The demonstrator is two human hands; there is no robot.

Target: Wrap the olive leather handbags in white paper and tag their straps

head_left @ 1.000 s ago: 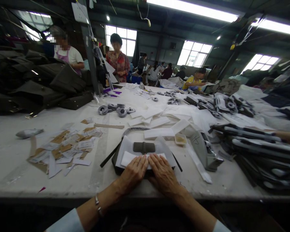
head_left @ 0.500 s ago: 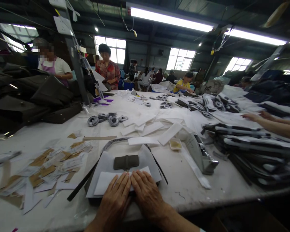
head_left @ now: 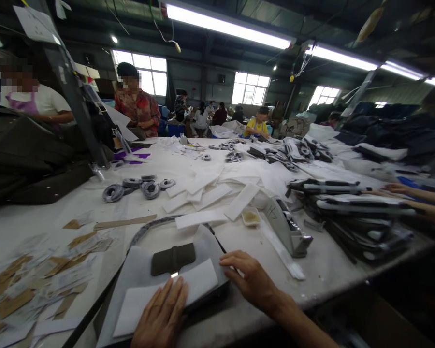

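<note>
My left hand lies flat, fingers stretched out, on a white sheet that covers a dark bag at the near table edge. A dark grey leather tab with a small metal piece sits above the sheet. My right hand rests at the bag's right edge, fingers curled toward the sheet's corner; I cannot see anything held in it. A thin dark strap arcs behind the bag.
A grey tape dispenser stands to the right with a white strip. Brown and white paper scraps litter the left. Stacked bags fill the right, where another person's arms reach in. Grey coils and white strips lie mid-table.
My hands, side by side on the white sheet before, have parted: the right moved to the bag's right edge, the left stays on the sheet. The view swung left.
</note>
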